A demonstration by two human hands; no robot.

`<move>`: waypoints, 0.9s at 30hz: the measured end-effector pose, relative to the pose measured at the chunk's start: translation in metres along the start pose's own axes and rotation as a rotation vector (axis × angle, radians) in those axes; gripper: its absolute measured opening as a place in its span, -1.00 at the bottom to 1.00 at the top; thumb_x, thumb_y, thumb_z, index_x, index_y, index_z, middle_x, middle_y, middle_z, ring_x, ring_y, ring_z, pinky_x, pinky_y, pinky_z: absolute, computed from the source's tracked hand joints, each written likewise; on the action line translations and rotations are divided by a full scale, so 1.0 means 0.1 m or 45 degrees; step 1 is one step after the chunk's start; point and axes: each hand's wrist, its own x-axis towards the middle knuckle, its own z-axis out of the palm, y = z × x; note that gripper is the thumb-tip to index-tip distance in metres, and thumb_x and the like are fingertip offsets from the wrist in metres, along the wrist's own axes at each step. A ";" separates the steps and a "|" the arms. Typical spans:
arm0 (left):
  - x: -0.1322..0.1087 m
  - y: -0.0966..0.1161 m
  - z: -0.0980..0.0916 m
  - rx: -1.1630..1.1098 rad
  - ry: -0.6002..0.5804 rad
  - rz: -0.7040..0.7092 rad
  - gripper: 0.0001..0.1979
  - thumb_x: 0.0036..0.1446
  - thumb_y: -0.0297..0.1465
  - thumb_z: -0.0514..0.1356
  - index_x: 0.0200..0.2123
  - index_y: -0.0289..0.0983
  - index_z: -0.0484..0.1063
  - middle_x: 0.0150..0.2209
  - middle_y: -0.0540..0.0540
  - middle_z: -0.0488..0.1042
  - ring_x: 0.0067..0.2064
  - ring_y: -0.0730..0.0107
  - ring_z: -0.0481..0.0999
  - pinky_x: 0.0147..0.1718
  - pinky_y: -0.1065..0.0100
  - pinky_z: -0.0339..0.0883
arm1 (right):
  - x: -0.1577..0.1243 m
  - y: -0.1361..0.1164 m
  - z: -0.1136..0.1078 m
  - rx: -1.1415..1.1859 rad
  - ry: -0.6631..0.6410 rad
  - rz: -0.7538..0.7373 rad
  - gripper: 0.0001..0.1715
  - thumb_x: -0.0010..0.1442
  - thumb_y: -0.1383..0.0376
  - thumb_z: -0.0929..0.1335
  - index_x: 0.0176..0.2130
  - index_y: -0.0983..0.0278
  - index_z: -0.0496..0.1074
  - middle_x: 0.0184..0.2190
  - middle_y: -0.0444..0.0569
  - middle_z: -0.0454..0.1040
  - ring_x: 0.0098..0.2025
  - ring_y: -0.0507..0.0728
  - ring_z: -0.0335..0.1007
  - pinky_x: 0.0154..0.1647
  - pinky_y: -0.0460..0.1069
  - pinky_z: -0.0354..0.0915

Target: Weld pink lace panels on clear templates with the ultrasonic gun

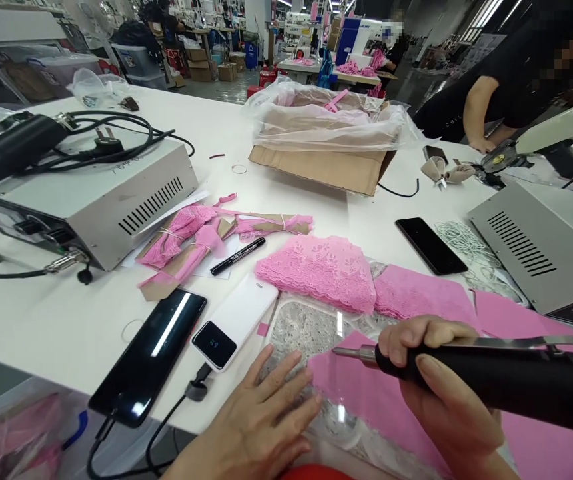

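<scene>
My right hand is wrapped round a black handheld ultrasonic welder. Its pointed metal tip is over a pink fabric piece, close to that piece's left end; whether it touches cannot be told. Fingers spread, my left hand lies flat on the work surface, its fingertips near the left end of the fabric. Under the fabric is a clear plate over a grey speckled surface. Behind it sit a stack of pink lace pieces and another pink stack.
Two phones, a white power bank with a cable, a marker and pink strap bundles lie around. Grey control boxes flank the table. A plastic-lined carton stands behind; another person's hand is at far right.
</scene>
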 end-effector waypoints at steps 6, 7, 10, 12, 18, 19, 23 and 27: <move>-0.02 0.02 0.00 0.017 -0.050 0.012 -0.60 0.27 -0.33 0.22 0.16 -0.25 0.38 0.19 -0.13 0.42 0.35 0.11 0.19 0.35 -0.08 -0.09 | -0.05 -0.03 0.12 0.069 -0.037 0.025 -0.81 0.10 0.27 0.48 -0.35 0.20 0.37 -0.46 -0.18 0.34 -0.57 -0.03 0.32 -0.52 -0.04 0.39; -0.02 0.02 0.00 0.024 -0.061 0.016 -0.61 0.27 -0.34 0.21 0.16 -0.25 0.38 0.19 -0.13 0.42 0.35 0.10 0.19 0.35 -0.08 -0.09 | -0.06 -0.03 0.14 0.070 -0.054 0.027 -0.81 0.11 0.26 0.47 -0.35 0.19 0.37 -0.46 -0.18 0.34 -0.56 -0.03 0.33 -0.52 -0.03 0.40; -0.01 0.03 0.00 0.032 -0.066 0.006 -0.62 0.29 -0.33 0.19 0.15 -0.25 0.38 0.19 -0.12 0.42 0.34 0.08 0.19 0.35 -0.08 -0.10 | -0.09 0.00 0.18 0.063 -0.102 0.022 -0.82 0.14 0.25 0.45 -0.34 0.19 0.36 -0.45 -0.18 0.34 -0.54 -0.02 0.35 -0.50 -0.02 0.41; -0.01 0.02 0.00 0.024 -0.058 -0.002 -0.64 0.32 -0.31 0.17 0.15 -0.24 0.39 0.18 -0.11 0.43 0.35 0.10 0.19 0.35 -0.07 -0.10 | -0.10 0.02 0.19 0.062 -0.123 0.023 -0.83 0.16 0.25 0.44 -0.32 0.19 0.35 -0.44 -0.17 0.34 -0.52 -0.01 0.36 -0.48 -0.02 0.41; -0.01 0.02 -0.01 -0.007 -0.061 -0.008 -0.63 0.29 -0.33 0.19 0.14 -0.26 0.38 0.18 -0.13 0.43 0.35 0.08 0.17 0.35 -0.08 -0.10 | -0.12 0.05 0.19 0.054 -0.161 0.034 -0.84 0.19 0.25 0.42 -0.30 0.18 0.33 -0.42 -0.18 0.34 -0.50 -0.01 0.35 -0.46 -0.03 0.41; -0.01 0.02 -0.01 -0.013 -0.070 -0.004 -0.61 0.27 -0.34 0.21 0.14 -0.26 0.38 0.18 -0.15 0.43 0.36 0.07 0.16 0.34 -0.09 -0.10 | -0.12 0.06 0.19 0.052 -0.163 0.036 -0.84 0.19 0.25 0.42 -0.30 0.17 0.33 -0.42 -0.18 0.33 -0.51 -0.01 0.35 -0.46 -0.02 0.41; -0.01 0.02 -0.01 -0.045 -0.085 -0.005 -0.57 0.23 -0.37 0.25 0.15 -0.27 0.35 0.17 -0.20 0.44 0.36 0.08 0.15 0.34 -0.09 -0.08 | -0.12 0.06 0.20 0.046 -0.169 0.033 -0.85 0.20 0.26 0.42 -0.29 0.17 0.33 -0.43 -0.18 0.32 -0.51 -0.01 0.33 -0.46 -0.02 0.39; 0.00 0.02 -0.02 -0.046 -0.083 -0.008 -0.56 0.22 -0.38 0.25 0.16 -0.27 0.35 0.16 -0.20 0.44 0.35 0.08 0.17 0.33 -0.10 -0.06 | -0.12 0.05 0.20 0.044 -0.175 0.050 -0.83 0.20 0.26 0.42 -0.32 0.17 0.31 -0.43 -0.19 0.32 -0.51 -0.01 0.33 -0.45 -0.03 0.39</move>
